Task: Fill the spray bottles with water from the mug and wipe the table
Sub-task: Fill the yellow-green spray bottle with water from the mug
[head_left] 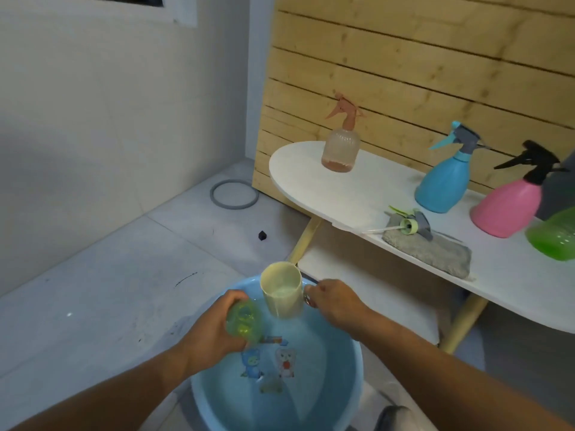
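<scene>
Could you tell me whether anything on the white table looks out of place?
Yes: a green spray head lies detached on the grey cloth on the table, its tube pointing off the front edge, screwed onto no bottle.

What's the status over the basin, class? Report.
Left hand grips green bottle. Right hand holds mug by handle, over basin. Nothing blocking.

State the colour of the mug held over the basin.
Cream mug, head view.

The basin [326, 399] was glossy blue plastic; the mug [281, 289] matt cream plastic. The cloth [435, 251] at 3 o'clock was rough grey fabric on a smooth white surface [311, 178]; the wall panel [404, 73] was bare wood.
</scene>
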Demonstrator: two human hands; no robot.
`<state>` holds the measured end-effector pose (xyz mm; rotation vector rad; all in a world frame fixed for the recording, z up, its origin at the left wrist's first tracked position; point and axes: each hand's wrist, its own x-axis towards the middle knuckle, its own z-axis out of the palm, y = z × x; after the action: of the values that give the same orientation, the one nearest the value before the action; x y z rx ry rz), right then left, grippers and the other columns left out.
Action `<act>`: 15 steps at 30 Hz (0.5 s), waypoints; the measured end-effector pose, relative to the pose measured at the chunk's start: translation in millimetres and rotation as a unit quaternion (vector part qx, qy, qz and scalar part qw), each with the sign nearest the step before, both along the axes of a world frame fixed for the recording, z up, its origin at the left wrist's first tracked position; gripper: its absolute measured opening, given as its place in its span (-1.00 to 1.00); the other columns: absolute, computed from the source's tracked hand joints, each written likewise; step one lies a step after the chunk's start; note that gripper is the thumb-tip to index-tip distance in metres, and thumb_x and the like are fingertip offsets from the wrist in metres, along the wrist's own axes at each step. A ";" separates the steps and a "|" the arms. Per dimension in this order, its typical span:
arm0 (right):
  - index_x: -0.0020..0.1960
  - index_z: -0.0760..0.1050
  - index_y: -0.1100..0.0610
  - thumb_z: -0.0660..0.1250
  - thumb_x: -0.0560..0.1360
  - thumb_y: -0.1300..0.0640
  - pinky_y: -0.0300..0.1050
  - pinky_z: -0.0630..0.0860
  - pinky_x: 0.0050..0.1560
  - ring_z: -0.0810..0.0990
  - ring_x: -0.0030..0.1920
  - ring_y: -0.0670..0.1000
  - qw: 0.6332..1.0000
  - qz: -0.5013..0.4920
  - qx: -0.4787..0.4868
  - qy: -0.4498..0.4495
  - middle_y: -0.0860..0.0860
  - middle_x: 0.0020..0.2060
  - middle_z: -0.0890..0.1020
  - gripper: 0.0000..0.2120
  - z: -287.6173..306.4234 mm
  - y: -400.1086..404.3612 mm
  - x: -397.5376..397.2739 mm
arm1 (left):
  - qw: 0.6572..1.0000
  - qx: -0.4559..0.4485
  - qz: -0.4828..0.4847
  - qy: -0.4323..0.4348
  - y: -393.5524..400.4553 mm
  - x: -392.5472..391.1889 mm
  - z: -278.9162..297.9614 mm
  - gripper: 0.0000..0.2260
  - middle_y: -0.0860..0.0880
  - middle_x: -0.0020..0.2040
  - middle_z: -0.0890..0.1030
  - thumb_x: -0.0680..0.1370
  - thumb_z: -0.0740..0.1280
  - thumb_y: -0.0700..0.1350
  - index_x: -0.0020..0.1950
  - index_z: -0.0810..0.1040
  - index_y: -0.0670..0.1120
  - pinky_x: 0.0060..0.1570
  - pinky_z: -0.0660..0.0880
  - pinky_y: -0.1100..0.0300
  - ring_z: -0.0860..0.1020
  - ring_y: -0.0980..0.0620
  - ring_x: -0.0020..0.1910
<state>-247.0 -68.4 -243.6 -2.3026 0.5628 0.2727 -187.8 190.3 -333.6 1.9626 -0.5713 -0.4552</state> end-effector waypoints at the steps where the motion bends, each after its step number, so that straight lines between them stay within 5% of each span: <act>1: -0.22 0.48 0.09 0.20 0.64 -0.07 -0.06 0.42 -0.13 0.48 -0.21 0.07 1.000 0.003 -0.012 0.023 0.06 -0.25 0.54 -0.66 -16.1 -5.5 1.0 | 1.000 0.002 0.006 0.000 -0.9 0.2 -6.7 -0.36 0.16 0.14 0.59 0.31 0.66 -0.18 0.20 0.47 0.29 0.09 0.58 0.21 0.60 0.10 0.14; 6: -0.20 0.50 0.08 0.18 0.64 -0.08 -0.11 0.39 -0.18 0.50 -0.25 0.03 0.994 -0.016 -0.047 0.097 0.04 -0.22 0.61 -0.67 -87.9 -24.5 2.2 | 0.999 0.022 0.031 0.022 -2.4 2.7 -35.2 -0.37 0.13 0.16 0.61 0.30 0.67 -0.21 0.25 0.51 0.16 0.14 0.57 0.18 0.61 0.10 0.14; 10: 0.13 0.60 0.19 0.13 0.67 -0.04 -0.14 0.39 -0.09 0.63 0.06 0.14 0.982 0.024 -0.120 0.145 0.10 0.08 0.66 -0.62 -124.5 -29.8 3.6 | 0.997 0.041 0.045 0.052 -3.4 6.2 -48.2 -0.31 0.10 0.19 0.61 0.26 0.69 -0.15 0.31 0.50 0.14 0.11 0.55 0.26 0.62 0.11 0.14; 15: 0.27 0.59 0.12 0.25 0.61 0.19 0.00 0.55 0.19 0.62 0.22 0.16 0.949 0.112 -0.257 0.141 0.11 0.20 0.63 -0.72 -144.7 -27.2 6.0 | 0.995 0.053 0.055 0.067 -9.7 10.3 -55.2 -0.29 0.11 0.22 0.59 0.27 0.68 -0.15 0.34 0.48 0.15 0.08 0.55 0.28 0.60 0.09 0.14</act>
<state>-241.1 -95.6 -388.3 -2.8656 0.5613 0.6356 -177.5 180.6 -388.9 2.0347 -0.3570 -0.5530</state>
